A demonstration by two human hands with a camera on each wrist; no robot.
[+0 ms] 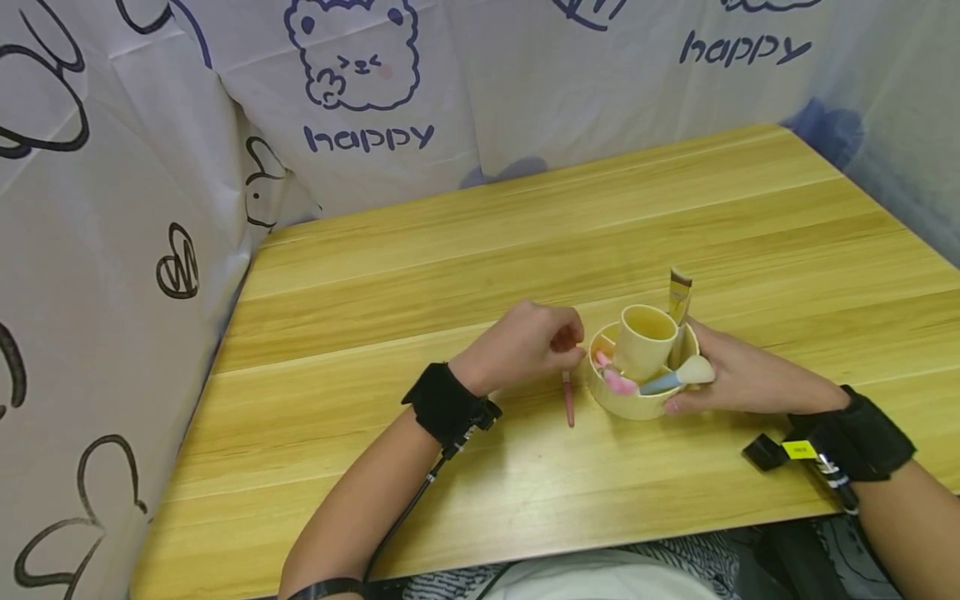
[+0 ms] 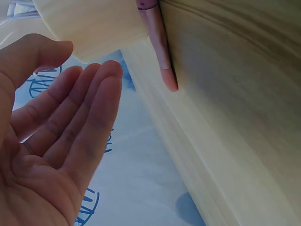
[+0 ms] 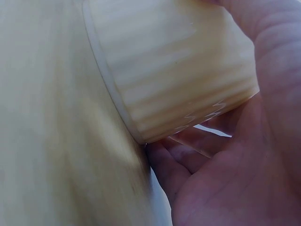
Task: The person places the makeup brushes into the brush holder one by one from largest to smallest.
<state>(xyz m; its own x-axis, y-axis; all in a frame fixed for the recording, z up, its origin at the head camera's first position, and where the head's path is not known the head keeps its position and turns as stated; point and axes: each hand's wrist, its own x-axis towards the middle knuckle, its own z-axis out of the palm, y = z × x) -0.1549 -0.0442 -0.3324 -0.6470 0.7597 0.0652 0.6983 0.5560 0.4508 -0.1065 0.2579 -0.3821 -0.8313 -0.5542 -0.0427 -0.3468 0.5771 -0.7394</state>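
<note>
Pale yellow, ribbed plastic forms the round holder [image 1: 637,404], which stands on the wooden bench [image 1: 525,225] with one matching cup [image 1: 645,337] inside; the right hand [image 1: 738,375] wraps its fingers around the holder's side; the left hand [image 1: 528,342], fingers loosely curled and holding nothing, hovers over one pink pen [image 1: 568,400] lying beside the holder; two brushes and one tube sit inside it.

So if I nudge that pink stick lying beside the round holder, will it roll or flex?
The pink stick looks slim and round, so it would probably roll sideways on the smooth table. It lies straight, so it is likely stiff, and probably light, skidding easily.
</note>
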